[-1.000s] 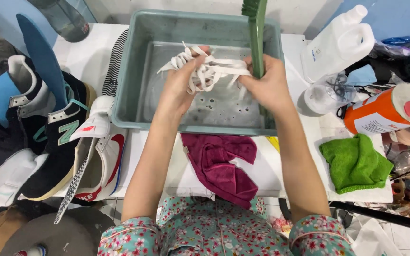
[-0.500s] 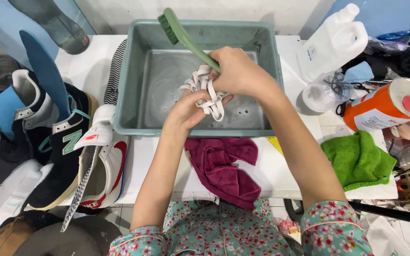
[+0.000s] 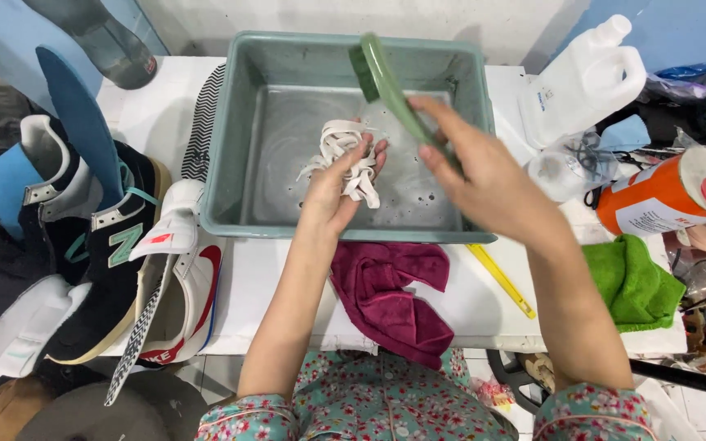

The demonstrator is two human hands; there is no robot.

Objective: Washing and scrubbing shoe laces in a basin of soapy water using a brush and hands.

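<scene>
Nearest to me, below both wrists, a dark red cloth (image 3: 390,294) hangs over the front edge of the white table (image 3: 165,114). A yellow stick (image 3: 500,279) lies just right of it, under my right forearm, and a green cloth (image 3: 631,282) sits further right.

My left hand (image 3: 338,184) is cupped palm-up over the basin. Its fingers (image 3: 369,155) are partly curled, and a bundle of white laces (image 3: 346,159) rests across them, pinned by the thumb.

My right hand (image 3: 475,175) is closed around the handle of a green brush (image 3: 386,77). The index finger lies extended along the handle. The brush head points away from me, raised just beyond the left fingertips; I cannot tell whether it touches the laces.

Both hands sit above the grey-green basin (image 3: 230,163), which holds shallow water.

Left of the left hand, sneakers (image 3: 116,253) are stacked together. Right of the right hand stand an orange can (image 3: 663,196) and, further back, a white jug (image 3: 586,77).
</scene>
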